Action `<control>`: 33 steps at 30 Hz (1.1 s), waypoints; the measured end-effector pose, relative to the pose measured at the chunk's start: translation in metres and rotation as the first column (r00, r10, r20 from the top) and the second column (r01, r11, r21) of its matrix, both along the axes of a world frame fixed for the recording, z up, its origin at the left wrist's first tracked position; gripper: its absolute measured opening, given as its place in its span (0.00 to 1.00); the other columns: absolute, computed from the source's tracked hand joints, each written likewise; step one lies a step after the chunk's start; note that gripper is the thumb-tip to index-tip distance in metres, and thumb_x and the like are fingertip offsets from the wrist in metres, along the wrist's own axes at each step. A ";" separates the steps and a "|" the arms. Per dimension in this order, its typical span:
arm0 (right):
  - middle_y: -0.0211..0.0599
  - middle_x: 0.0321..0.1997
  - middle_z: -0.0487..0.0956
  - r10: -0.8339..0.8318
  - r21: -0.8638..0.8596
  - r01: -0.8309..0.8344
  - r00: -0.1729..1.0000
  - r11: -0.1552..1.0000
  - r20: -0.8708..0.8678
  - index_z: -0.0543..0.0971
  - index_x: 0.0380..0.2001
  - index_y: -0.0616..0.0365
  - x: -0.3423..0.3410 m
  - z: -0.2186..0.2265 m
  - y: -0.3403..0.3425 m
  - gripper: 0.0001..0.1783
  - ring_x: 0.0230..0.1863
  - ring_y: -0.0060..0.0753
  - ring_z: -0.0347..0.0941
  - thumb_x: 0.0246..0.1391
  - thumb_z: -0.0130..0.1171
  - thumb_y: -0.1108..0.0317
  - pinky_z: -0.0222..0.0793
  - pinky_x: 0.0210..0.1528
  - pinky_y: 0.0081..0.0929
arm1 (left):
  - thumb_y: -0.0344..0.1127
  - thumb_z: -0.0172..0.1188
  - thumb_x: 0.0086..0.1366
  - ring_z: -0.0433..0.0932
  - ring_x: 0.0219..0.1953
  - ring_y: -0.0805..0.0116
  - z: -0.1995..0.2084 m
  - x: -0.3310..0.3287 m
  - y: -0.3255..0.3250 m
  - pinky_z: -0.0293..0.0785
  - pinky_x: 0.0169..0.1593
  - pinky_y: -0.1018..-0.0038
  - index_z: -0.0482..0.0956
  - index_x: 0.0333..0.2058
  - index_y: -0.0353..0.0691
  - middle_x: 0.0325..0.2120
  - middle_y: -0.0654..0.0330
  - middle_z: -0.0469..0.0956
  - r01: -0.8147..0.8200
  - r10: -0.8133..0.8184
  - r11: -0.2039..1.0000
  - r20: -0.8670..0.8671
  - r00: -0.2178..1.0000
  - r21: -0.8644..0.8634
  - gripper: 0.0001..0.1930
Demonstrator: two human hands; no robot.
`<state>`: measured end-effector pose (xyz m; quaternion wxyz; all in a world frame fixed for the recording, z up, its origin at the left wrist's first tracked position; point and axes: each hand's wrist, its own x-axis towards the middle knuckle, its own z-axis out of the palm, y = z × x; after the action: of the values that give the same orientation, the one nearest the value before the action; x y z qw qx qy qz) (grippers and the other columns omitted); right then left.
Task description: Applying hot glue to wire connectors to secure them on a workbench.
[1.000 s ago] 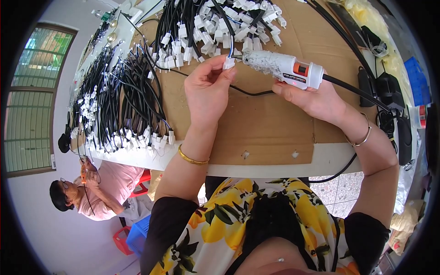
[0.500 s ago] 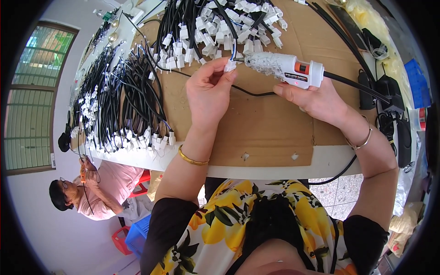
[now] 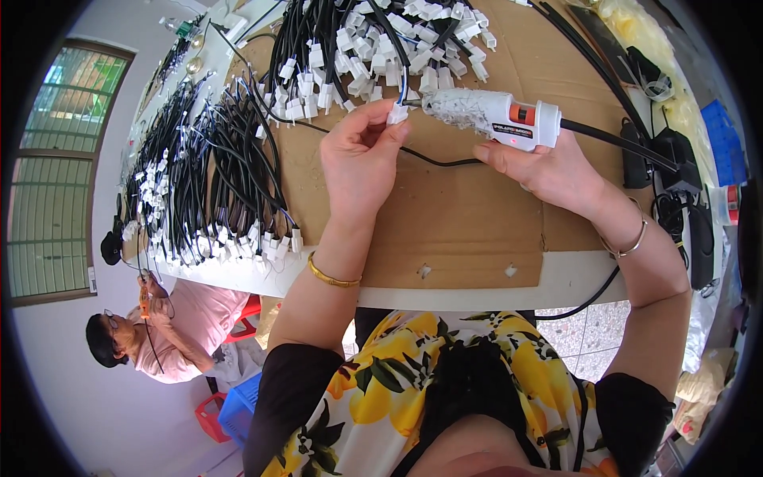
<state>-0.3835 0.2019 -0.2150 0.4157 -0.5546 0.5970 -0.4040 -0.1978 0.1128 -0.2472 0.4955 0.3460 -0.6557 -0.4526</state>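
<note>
Between the thumb and fingers of my left hand (image 3: pixel 362 159) is a small white plastic connector (image 3: pixel 396 114), with blue and white wires leading up from it into a black cable (image 3: pixel 395 36). My right hand (image 3: pixel 548 171) is closed around a white hot glue gun (image 3: pixel 520 127), whose front is crusted with clear dried glue. The gun's nozzle points left and meets the wires at the connector's top; I cannot tell whether it touches. A black cord (image 3: pixel 616 145) runs from the gun's back to the right.
Black cables with white connectors lie in a heap (image 3: pixel 373 56) at the far side and in bundles (image 3: pixel 238 175) on the left. Cardboard (image 3: pixel 461 230) covers the table. Power adapters (image 3: pixel 675 159) sit at right. A co-worker (image 3: pixel 171 330) in pink sits at the left end.
Almost nothing differs. Both hands, the connector and the glue gun have shifted very slightly left; the grip of each hand is the same.
</note>
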 end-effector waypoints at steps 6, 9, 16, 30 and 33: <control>0.29 0.30 0.74 -0.008 0.081 0.011 0.999 0.997 -0.032 0.72 0.37 0.64 0.001 0.005 -0.001 0.15 0.32 0.12 0.66 0.45 0.58 0.68 0.65 0.32 0.13 | 0.18 0.57 0.49 0.72 0.26 0.81 0.000 0.000 0.000 0.68 0.32 0.85 0.76 0.34 0.32 0.25 0.63 0.76 0.002 -0.002 1.000 -0.010 1.000 -0.004 0.11; 0.28 0.30 0.75 0.000 0.045 0.003 0.998 0.999 -0.059 0.72 0.36 0.64 0.000 0.002 -0.001 0.15 0.31 0.12 0.66 0.45 0.58 0.68 0.65 0.32 0.13 | 0.18 0.57 0.49 0.72 0.26 0.81 0.001 0.000 0.001 0.69 0.32 0.85 0.76 0.34 0.32 0.25 0.63 0.76 -0.004 0.004 1.000 -0.001 1.000 -0.002 0.11; 0.25 0.24 0.74 -0.045 -0.001 0.045 0.999 0.999 -0.001 0.73 0.35 0.62 0.004 0.009 0.002 0.12 0.21 0.10 0.60 0.45 0.57 0.68 0.58 0.21 0.11 | 0.17 0.57 0.48 0.72 0.25 0.80 0.004 -0.001 0.002 0.69 0.30 0.85 0.73 0.33 0.31 0.25 0.62 0.75 -0.021 0.022 0.999 -0.023 0.999 0.045 0.11; 0.19 0.15 0.66 -0.068 0.000 0.068 0.997 0.998 0.036 0.74 0.28 0.59 0.004 0.004 0.001 0.09 0.16 0.09 0.55 0.44 0.59 0.66 0.50 0.16 0.12 | 0.19 0.59 0.47 0.72 0.23 0.80 0.005 -0.002 0.003 0.69 0.28 0.85 0.71 0.28 0.33 0.23 0.61 0.74 -0.101 0.105 0.993 0.069 0.992 -0.056 0.08; 0.18 0.15 0.66 -0.065 -0.011 0.065 0.998 0.998 -0.012 0.74 0.27 0.58 0.004 0.002 0.001 0.10 0.16 0.08 0.55 0.44 0.59 0.65 0.49 0.16 0.12 | 0.20 0.60 0.46 0.72 0.23 0.80 0.004 -0.002 0.002 0.69 0.28 0.84 0.72 0.27 0.33 0.22 0.62 0.74 -0.115 0.122 0.989 0.074 0.990 -0.097 0.08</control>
<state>-0.3795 0.2031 -0.2133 0.3955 -0.5396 0.6151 -0.4172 -0.1998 0.1146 -0.2437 0.5104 0.3790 -0.6735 -0.3772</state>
